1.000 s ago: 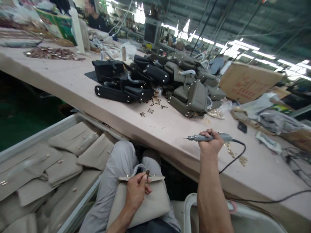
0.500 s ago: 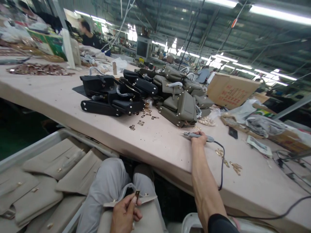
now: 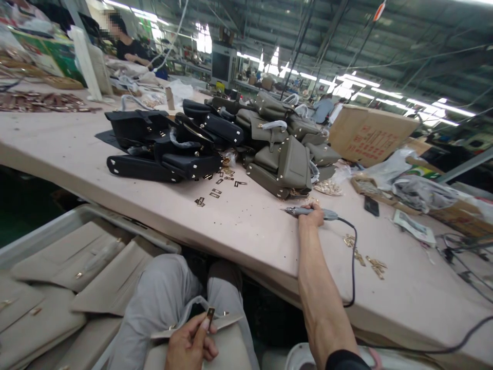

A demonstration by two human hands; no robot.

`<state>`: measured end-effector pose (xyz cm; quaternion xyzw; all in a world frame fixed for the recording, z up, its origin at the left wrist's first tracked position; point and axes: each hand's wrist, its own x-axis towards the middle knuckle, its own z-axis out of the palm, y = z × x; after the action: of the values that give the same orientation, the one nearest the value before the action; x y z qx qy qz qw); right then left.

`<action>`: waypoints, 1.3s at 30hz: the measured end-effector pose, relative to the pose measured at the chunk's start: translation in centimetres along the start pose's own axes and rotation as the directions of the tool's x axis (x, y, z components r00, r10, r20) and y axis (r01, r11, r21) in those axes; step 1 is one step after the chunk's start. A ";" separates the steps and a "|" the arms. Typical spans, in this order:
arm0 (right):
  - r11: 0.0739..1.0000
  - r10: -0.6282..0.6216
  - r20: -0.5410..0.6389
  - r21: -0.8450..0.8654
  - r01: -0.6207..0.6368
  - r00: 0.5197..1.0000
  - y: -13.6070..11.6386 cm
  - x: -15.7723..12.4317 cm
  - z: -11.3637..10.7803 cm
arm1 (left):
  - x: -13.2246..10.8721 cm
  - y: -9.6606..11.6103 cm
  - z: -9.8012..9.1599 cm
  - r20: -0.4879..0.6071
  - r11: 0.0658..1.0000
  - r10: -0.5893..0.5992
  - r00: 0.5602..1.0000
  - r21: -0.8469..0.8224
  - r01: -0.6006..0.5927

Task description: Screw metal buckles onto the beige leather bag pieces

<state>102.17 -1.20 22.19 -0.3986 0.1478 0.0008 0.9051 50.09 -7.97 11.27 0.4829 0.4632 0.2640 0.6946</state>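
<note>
Between thumb and fingers of my left hand (image 3: 191,341) is a small gold metal plate (image 3: 210,314), held upright. That hand is above a beige handbag (image 3: 231,347) lying in my lap, with its wrapped handle (image 3: 194,304) just behind. My right hand (image 3: 313,215) is stretched out over the table, wrapped around a grey corded electric screwdriver (image 3: 295,210). The tool lies nearly level and its tip points left. To the left of the tip, several rectangular metal plates (image 3: 215,193) and tiny dark specks lie on the tabletop.
Black handbags (image 3: 142,167) and olive handbags (image 3: 279,164) are piled across the table (image 3: 246,241). More gold fittings (image 3: 375,267) lie to the right, near a phone (image 3: 371,206) and a carton (image 3: 370,133). A bin (image 3: 50,231) of beige bags stands left. A co-worker (image 3: 129,49) sits behind.
The whole view has shifted slightly, with the bags on the table now further left. My left hand keeps the plate and my right hand keeps the screwdriver.
</note>
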 end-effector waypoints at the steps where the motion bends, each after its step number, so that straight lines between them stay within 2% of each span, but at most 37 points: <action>1: 1.000 -0.004 -0.010 -0.002 0.004 1.000 0.1 0.0 0.0 | -0.1 0.1 0.1 -0.013 1.000 0.007 1.000 -0.004 -0.007; 7: 1.000 -0.009 -0.009 -0.002 0.009 1.000 0.0 -0.4 0.2 | -0.2 0.0 0.1 -0.019 1.000 -0.001 1.000 0.017 0.001; 11: 1.000 -0.015 0.000 0.001 0.015 1.000 0.0 -0.6 0.3 | 0.2 -0.2 -0.3 0.057 0.999 -0.030 0.998 0.038 0.028; 17: 1.000 -0.016 -0.003 -0.011 0.016 1.000 0.2 -0.3 0.2 | 0.4 -0.5 -0.4 0.057 0.998 -0.034 0.998 0.053 0.031; 26: 0.999 -0.022 0.029 -0.034 0.023 0.999 0.4 0.0 0.0 | 0.1 0.5 -0.2 0.046 0.998 -0.042 0.998 0.041 0.040; 31: 0.999 -0.020 0.041 -0.042 0.022 0.999 0.4 -0.1 -0.1 | -0.1 0.9 -0.1 -0.003 0.999 -0.030 1.000 0.030 0.030; 39: 0.999 -0.010 0.050 -0.049 0.013 0.999 0.4 -0.6 0.1 | 0.3 0.3 -0.1 0.019 0.999 -0.042 0.999 0.035 0.041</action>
<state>101.59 -0.80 22.16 -0.4213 0.1230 0.0091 0.8985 50.15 -7.63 11.39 0.4879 0.4707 0.2367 0.6960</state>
